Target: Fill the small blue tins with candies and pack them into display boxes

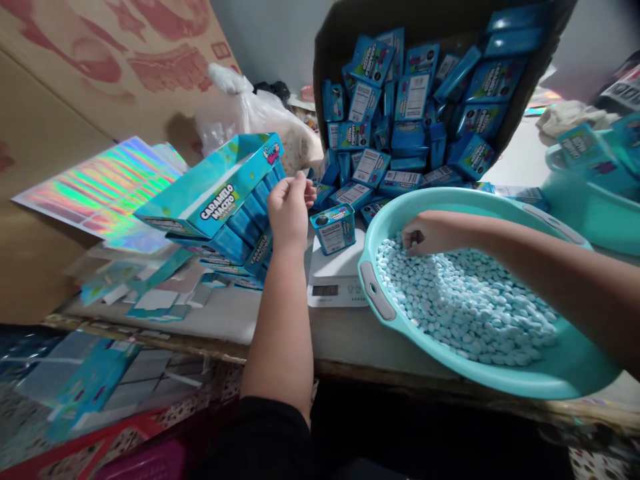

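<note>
My left hand (294,203) is raised between a display tray and a kitchen scale, its fingers curled in with nothing visible in them. My right hand (425,233) reaches into a turquoise tub (560,380), its fingers curled closed at the surface of many pale blue candies (470,300). What lies inside that grip is mostly hidden. A small blue candy box (336,230) stands upright on the white scale (325,272), just right of my left hand. The blue "Caramelo Macizo" display tray (210,200) rests tilted on a stack of similar boxes to the left.
Behind the scale, a large carton (445,13) lies open toward me, heaped with small blue boxes (415,93). Another turquoise tub (575,207) holds boxes at right. Shiny holographic sheets (110,193), cardboard scraps (155,300) and a plastic bag (250,113) lie at left.
</note>
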{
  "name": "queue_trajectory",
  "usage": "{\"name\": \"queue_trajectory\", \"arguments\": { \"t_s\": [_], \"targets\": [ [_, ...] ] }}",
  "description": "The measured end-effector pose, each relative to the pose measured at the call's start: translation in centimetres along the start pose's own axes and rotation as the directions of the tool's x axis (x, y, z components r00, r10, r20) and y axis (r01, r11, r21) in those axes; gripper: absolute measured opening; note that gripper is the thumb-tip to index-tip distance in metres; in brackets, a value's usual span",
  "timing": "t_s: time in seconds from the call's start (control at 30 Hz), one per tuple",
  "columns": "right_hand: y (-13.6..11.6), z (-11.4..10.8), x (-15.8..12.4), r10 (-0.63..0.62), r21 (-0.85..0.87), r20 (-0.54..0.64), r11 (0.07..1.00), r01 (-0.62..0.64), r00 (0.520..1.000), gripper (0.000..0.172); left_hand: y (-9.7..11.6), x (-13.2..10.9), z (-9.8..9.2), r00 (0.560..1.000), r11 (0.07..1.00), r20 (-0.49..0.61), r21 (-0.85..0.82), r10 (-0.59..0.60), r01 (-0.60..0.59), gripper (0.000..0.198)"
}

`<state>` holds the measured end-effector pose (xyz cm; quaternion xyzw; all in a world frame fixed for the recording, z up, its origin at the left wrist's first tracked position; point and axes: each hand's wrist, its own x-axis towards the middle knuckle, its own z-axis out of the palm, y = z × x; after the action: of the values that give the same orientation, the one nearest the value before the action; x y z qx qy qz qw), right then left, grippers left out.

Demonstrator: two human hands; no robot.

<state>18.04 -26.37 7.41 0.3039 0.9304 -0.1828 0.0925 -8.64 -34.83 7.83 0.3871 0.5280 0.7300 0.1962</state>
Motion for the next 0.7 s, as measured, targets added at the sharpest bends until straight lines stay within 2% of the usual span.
{"name": "queue_trajectory", "arguments": {
  "t_s": [0.17,0.37,0.53,0.7],
  "targets": [
    [-0.2,-0.6,-0.3,0.009,-0.002,-0.062,1.0,-0.009,0.998,0.016,0.2,0.1,-0.1,0.996,0.993,-0.076,-0.111,-0.038,0.03,0.03],
    [-0.6,-1.0,-0.5,-0.02,-0.002,-0.118,1.0,0.02,0.993,0.017,0.7,-0.2,0.1,0.993,0.998,-0.119,-0.052,-0.024,0.018,0.03],
    [-0.7,-0.8,-0.4,-0.036,0.002,-0.169,0.999,0.037,0.985,0.017,1.1,-0.4,0.0,0.99,0.997,-0.142,-0.075,-0.014,0.003,0.03],
    [-0.7,-0.9,-0.5,-0.048,0.008,-0.242,0.999,0.051,0.969,0.016,1.6,-0.7,0.1,0.982,0.995,-0.179,-0.076,0.056,-0.071,0.037]
  ]
}}
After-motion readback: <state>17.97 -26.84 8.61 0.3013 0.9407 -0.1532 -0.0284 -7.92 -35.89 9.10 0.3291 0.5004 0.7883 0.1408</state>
